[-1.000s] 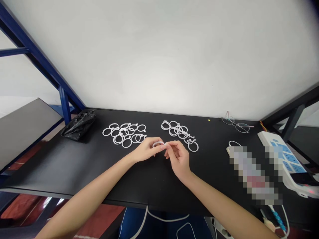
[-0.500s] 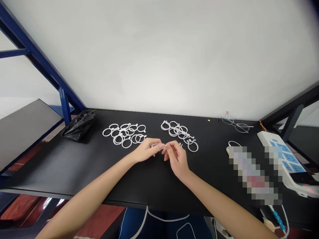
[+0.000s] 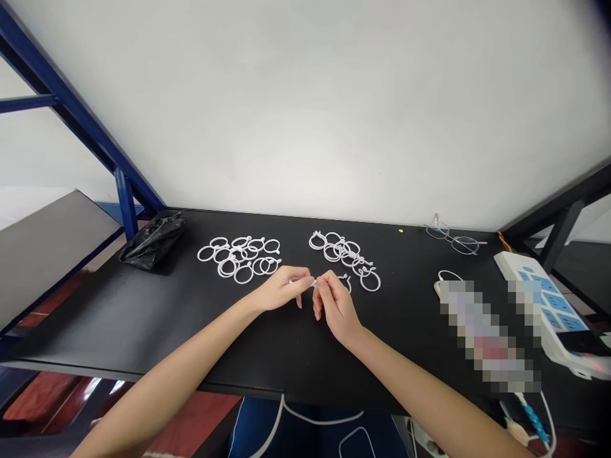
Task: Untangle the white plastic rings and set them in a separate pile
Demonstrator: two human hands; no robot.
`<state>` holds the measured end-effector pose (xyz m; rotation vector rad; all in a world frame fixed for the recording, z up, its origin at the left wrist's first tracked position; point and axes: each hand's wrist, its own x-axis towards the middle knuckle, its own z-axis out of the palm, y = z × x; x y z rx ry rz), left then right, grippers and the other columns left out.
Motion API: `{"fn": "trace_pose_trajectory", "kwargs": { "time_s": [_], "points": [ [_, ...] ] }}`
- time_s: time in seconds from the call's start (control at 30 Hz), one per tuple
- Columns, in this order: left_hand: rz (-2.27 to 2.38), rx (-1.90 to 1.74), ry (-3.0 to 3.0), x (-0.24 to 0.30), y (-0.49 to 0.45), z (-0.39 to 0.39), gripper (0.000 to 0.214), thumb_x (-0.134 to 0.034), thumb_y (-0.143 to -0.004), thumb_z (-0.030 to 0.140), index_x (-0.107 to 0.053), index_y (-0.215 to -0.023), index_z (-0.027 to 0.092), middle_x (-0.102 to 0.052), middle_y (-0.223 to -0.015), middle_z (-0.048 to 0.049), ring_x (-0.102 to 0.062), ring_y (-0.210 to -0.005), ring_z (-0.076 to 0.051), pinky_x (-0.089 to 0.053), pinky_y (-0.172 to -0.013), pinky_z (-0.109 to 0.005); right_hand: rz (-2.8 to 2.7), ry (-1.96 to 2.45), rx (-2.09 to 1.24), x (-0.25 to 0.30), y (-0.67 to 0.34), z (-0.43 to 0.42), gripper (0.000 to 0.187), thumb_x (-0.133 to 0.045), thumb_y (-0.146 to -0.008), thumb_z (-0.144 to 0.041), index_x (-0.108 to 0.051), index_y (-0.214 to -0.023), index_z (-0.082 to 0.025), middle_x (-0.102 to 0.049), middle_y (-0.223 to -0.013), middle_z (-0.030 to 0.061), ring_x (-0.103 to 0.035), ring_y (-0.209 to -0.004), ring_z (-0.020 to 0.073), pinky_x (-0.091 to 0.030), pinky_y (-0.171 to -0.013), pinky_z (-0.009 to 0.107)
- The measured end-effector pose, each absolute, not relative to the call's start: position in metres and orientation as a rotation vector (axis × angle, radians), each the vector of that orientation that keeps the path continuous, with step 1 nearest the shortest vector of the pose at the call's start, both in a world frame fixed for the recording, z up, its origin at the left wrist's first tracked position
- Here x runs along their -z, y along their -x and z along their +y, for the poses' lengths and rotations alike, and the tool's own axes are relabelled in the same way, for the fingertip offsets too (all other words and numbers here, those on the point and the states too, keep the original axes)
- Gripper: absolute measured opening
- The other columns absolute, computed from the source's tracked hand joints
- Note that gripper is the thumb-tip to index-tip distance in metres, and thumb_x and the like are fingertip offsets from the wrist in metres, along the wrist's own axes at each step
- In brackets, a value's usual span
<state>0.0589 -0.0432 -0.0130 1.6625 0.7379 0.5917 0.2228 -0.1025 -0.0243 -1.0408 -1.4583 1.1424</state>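
Note:
My left hand and my right hand meet over the middle of the black table, fingertips pinched together on one white plastic ring. Only a short arc of that ring shows between the fingers. A spread-out group of white rings lies just beyond my left hand. A tighter heap of white rings lies just beyond my right hand.
A crumpled black plastic bag lies at the table's back left. Wire-framed glasses rest at the back right. A white and blue power strip and a white cable sit at the right. Blue steel framing stands at left.
The ring was tipped up and plainly seen between my fingers; now both hands have closed in and lowered slightly, and most of it is hidden.

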Motion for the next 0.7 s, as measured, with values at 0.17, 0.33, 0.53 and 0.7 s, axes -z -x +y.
{"fn": "trace_pose_trajectory", "kwargs": {
  "time_s": [0.17,0.33,0.53,0.7],
  "points": [
    [0.752,-0.588,-1.664,0.010,-0.059,-0.045,0.042,-0.047,-0.093,0.050,-0.052,-0.071,0.015,-0.044,-0.054,0.0051,-0.057,-0.052,-0.011,-0.047,-0.053,-0.023,-1.474,1.037,-1.112,0.025,-0.223,-0.101,0.033,-0.036,-0.102,-0.043,-0.042,-0.077,-0.023,-0.046,-0.053,-0.0076,-0.046,-0.042,0.0097,-0.038,-0.046,0.024],
    [0.728,-0.628,-1.650,0.009,-0.060,-0.043,0.043,-0.042,-0.095,0.047,-0.056,-0.071,0.015,-0.044,-0.051,0.0044,-0.048,-0.053,-0.011,-0.052,-0.062,-0.027,-1.494,1.036,-1.048,0.025,-0.225,-0.101,0.033,-0.036,-0.102,-0.044,-0.047,-0.079,-0.022,-0.046,-0.051,-0.0070,-0.045,-0.042,0.0096,-0.037,-0.045,0.023],
    [0.861,-0.775,-1.625,0.004,-0.049,-0.030,0.054,-0.032,-0.095,0.058,-0.061,-0.083,0.013,-0.055,-0.058,0.0001,-0.056,-0.055,-0.013,-0.048,-0.059,-0.026,-1.419,1.058,-0.943,0.023,-0.228,-0.101,0.029,-0.039,-0.101,-0.042,-0.051,-0.083,-0.021,-0.045,-0.049,-0.0077,-0.046,-0.040,0.0093,-0.037,-0.043,0.022],
    [1.361,-0.909,-1.970,-0.003,-0.029,-0.020,0.041,-0.038,-0.095,0.054,-0.052,-0.083,0.018,-0.057,-0.059,0.0006,-0.053,-0.050,-0.014,-0.039,-0.056,-0.025,-1.389,1.067,-0.889,0.021,-0.228,-0.100,0.025,-0.047,-0.098,-0.038,-0.051,-0.080,-0.021,-0.051,-0.058,-0.0047,-0.052,-0.046,0.0097,-0.043,-0.046,0.023]
  ]
}}
